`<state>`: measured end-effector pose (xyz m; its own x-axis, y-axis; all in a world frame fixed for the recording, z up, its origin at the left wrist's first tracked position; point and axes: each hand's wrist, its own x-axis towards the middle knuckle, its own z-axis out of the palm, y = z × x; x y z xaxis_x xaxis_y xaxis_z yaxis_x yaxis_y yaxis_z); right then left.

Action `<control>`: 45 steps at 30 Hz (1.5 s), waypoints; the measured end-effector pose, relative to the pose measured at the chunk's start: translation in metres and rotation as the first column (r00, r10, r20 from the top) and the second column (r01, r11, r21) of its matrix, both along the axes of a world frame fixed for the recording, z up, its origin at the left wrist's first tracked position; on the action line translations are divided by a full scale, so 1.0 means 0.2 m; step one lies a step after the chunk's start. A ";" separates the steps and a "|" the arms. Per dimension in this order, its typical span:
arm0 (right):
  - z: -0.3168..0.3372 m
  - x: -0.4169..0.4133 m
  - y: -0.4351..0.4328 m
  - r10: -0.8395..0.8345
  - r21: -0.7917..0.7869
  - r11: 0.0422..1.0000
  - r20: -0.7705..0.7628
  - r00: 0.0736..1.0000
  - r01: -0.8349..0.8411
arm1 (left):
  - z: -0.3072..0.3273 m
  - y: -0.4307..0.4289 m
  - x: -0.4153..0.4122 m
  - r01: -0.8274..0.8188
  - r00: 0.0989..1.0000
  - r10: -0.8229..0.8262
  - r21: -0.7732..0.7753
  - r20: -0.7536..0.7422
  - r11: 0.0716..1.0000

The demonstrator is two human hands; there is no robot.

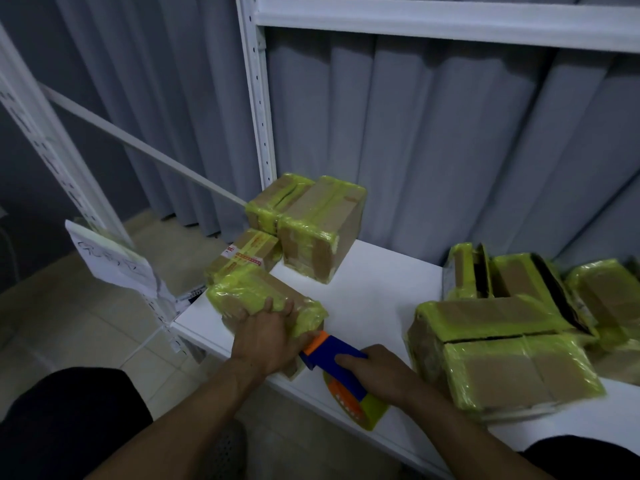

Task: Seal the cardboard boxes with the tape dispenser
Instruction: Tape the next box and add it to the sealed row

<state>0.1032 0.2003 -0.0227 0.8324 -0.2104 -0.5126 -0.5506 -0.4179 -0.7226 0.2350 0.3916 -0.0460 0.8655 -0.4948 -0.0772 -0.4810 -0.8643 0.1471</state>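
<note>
Shelf board (374,271): we see a white, flat surface with a bare middle part.
Upright post (258,98): white metal with a row of small holes, standing at the back left corner of the board.
Upper beam (433,19): white, crossing the top of the view.
Brace bar (145,143): a thin white bar, running slanted to the left of the post.
Curtain (433,133): grey, in long folds behind the rack.
Paper sheet (110,261): white with handwriting that we cannot read, hanging on the left frame.
Floor (69,327): pale tiles.
</note>
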 end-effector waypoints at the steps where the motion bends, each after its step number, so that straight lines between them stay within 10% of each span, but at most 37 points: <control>1: 0.00 0.01 0.00 0.003 -0.015 1.000 0.006 1.000 -0.003 | 0.00 0.02 0.00 -0.001 1.000 0.000 -0.053 -0.008 0.999; 12: -0.01 0.09 0.03 0.020 -0.216 0.976 0.026 0.999 -0.014 | -0.01 0.09 0.00 0.077 0.988 -0.100 -0.183 -0.119 0.980; 17: 0.01 0.07 0.12 0.167 -0.583 0.801 0.001 0.986 -0.135 | 0.00 0.09 0.00 0.066 0.987 -0.090 -0.181 -0.130 0.981; 24: 0.04 0.04 0.14 0.193 -0.704 0.696 -0.003 0.981 -0.139 | 0.05 0.06 -0.04 0.054 0.995 -0.064 -0.127 -0.076 0.991; 35: 0.09 -0.10 -0.10 -0.024 -0.524 0.847 0.118 0.993 0.083 | 0.02 0.01 -0.15 0.083 0.976 -0.059 -0.108 0.211 0.991; 45: 0.16 -0.36 -0.20 -0.092 -0.313 0.932 0.288 0.953 0.184 | 0.12 -0.02 -0.25 0.310 0.946 -0.285 -0.171 0.158 0.935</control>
